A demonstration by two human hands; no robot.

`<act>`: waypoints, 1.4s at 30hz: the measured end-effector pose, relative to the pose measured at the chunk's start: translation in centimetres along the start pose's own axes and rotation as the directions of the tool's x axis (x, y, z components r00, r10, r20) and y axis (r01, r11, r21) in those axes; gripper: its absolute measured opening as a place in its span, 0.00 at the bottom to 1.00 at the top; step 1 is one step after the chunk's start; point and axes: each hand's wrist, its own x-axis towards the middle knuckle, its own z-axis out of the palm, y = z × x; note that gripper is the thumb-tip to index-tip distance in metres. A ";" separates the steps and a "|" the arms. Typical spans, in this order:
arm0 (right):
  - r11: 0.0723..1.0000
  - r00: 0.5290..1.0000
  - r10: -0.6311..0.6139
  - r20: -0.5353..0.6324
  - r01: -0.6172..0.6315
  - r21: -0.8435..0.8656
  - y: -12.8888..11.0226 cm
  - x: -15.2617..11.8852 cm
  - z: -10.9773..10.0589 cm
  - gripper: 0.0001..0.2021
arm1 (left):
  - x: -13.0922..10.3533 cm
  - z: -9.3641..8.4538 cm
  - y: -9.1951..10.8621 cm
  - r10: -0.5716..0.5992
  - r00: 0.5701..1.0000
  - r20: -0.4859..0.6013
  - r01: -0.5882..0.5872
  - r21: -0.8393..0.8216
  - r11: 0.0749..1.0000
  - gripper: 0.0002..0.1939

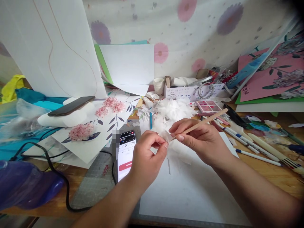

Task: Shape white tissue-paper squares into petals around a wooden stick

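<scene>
Where the black cable (pixel 67 193) loops: far left on the wooden counter (pixel 77 174), and beside it sits something purple and see-through (pixel 28 185), too cropped to name.
Pink flowers: here come the ruffled clusters (pixel 80 131), lying on white sheets with dark painted leaves, a dark smartphone (pixel 71 106) resting just behind them.
Timer phone: lit screen (pixel 127 152) reading 00:01:26, lying on the grey cutting mat (pixel 91 190), just left of the working hands.
Left hand: into the action, and this hand (pixel 149 152) has its grip closed, thumb and index fingertips together on a scrap's edge.
Tissue scrap: thin, white and translucent (pixel 169 136), right at the left fingertips and above the white paper sheet (pixel 190 196); the left hand is the nearer, with a heap of white tissue pieces (pixel 174 109) just behind.
Wooden stick: long axis slanting from upper right down to lower left (pixel 204 121), lower end pointing straight at the scrap; whether it touches, I cannot tell.
Right hand: just right of the scrap (pixel 197 139), thumb and fingers clamped around the stick, no gap showing in that grip.
Pens: scattered beyond the right wrist (pixel 249 142), with a pink floral artwork (pixel 256 71) leaning behind them.
</scene>
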 end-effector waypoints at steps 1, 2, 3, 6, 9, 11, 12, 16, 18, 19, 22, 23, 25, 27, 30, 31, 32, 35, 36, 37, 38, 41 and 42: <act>1.000 1.000 -0.006 0.006 0.006 -0.017 -0.1 0.0 0.0 0.02 | 0.0 0.0 0.0 0.012 1.000 -0.010 -0.012 0.036 0.999 0.08; 0.999 1.000 -0.013 0.013 0.014 -0.032 -0.1 0.0 0.0 0.03 | 0.1 0.0 0.0 0.022 1.000 -0.020 -0.021 0.071 0.997 0.08; 0.999 1.000 -0.022 0.017 0.023 -0.043 -0.1 -0.1 0.1 0.04 | 0.1 0.0 0.0 0.033 0.999 -0.029 -0.030 0.103 0.994 0.09; 0.997 0.999 -0.048 0.020 0.049 -0.061 0.1 -0.2 0.1 0.06 | 0.1 0.0 0.1 0.059 0.997 -0.040 -0.052 0.163 0.985 0.09; 0.995 0.998 -0.068 0.019 0.069 -0.075 0.5 -0.3 0.1 0.06 | 0.1 0.0 0.1 0.076 0.996 -0.039 -0.068 0.180 0.981 0.09; 0.993 0.997 -0.069 0.022 0.070 -0.099 0.6 -0.3 0.1 0.04 | 0.1 0.0 0.1 0.081 0.996 -0.041 -0.072 0.181 0.981 0.08; 0.991 0.998 -0.065 0.023 0.067 -0.115 0.6 -0.3 0.0 0.04 | 0.1 0.0 0.1 0.079 0.996 -0.042 -0.071 0.179 0.981 0.08; 0.992 0.999 -0.028 0.021 0.031 -0.121 0.4 -0.1 0.0 0.03 | 0.1 -0.1 -0.1 0.047 0.999 -0.027 -0.043 0.125 0.991 0.07; 0.997 1.000 -0.010 0.015 0.012 -0.076 0.3 0.0 -0.2 0.03 | 0.1 -0.1 -0.2 0.007 1.000 -0.014 -0.006 0.066 0.998 0.07; 0.999 1.000 0.001 0.010 0.000 -0.050 0.4 0.1 -0.2 0.03 | 0.1 -0.1 -0.4 -0.019 1.000 -0.007 0.019 0.031 0.999 0.06; 0.998 0.999 0.053 -0.008 -0.053 0.034 0.6 0.3 -0.6 0.04 | 0.1 -0.1 -0.6 -0.099 0.995 0.015 0.100 -0.082 0.992 0.05; 0.996 0.997 0.072 -0.013 -0.071 0.059 0.7 0.4 -0.8 0.04 | 0.1 -0.2 -0.7 -0.123 0.992 0.022 0.124 -0.111 0.986 0.05; 0.990 0.994 0.104 -0.015 -0.102 0.101 0.9 0.5 -1.0 0.03 | 0.1 -0.2 -0.7 -0.151 0.988 0.030 0.154 -0.141 0.978 0.05; 0.984 0.992 0.127 -0.007 -0.125 0.129 1.0 0.5 -1.1 0.03 | 0.1 -0.3 -0.6 -0.138 0.990 0.023 0.140 -0.121 0.983 0.05; 0.984 0.993 0.122 -0.002 -0.121 0.130 0.9 0.4 -0.9 0.04 | 0.1 -0.3 -0.5 -0.046 0.999 0.022 0.047 -0.039 0.998 0.02; 0.987 0.994 0.109 -0.002 -0.108 0.115 0.8 0.4 -0.8 0.04 | 0.1 -0.3 -0.5 -0.016 1.000 0.026 0.017 -0.015 1.000 0.02; 0.991 0.996 0.094 -0.001 -0.093 0.094 0.7 0.3 -0.6 0.04 | 0.1 -0.3 -0.4 0.005 1.000 0.030 -0.006 0.006 1.000 0.04; 0.997 0.998 0.063 0.009 -0.064 0.031 0.3 0.2 -0.2 0.04 | 0.1 -0.2 -0.2 0.029 0.999 0.014 -0.030 0.064 0.997 0.05; 0.998 0.998 0.057 0.009 -0.057 0.016 0.3 0.2 -0.1 0.03 | 0.1 -0.2 -0.1 0.030 1.000 0.004 -0.031 0.085 0.996 0.05; 0.999 0.999 0.051 0.011 -0.051 0.004 0.3 0.1 0.0 0.03 | 0.1 -0.2 0.0 0.029 1.000 -0.005 -0.028 0.105 0.994 0.04; 0.999 0.999 0.043 0.013 -0.043 -0.007 0.3 0.1 0.1 0.03 | 0.1 -0.2 0.0 0.028 1.000 -0.012 -0.026 0.123 0.992 0.04; 0.998 1.000 0.009 0.010 -0.009 -0.055 0.5 0.0 0.3 0.03 | 0.1 -0.2 0.0 0.027 0.999 -0.019 -0.023 0.167 0.986 0.04; 0.997 1.000 -0.001 0.009 0.001 -0.073 0.6 -0.1 0.3 0.03 | 0.1 -0.2 0.0 0.028 0.999 -0.019 -0.024 0.179 0.984 0.04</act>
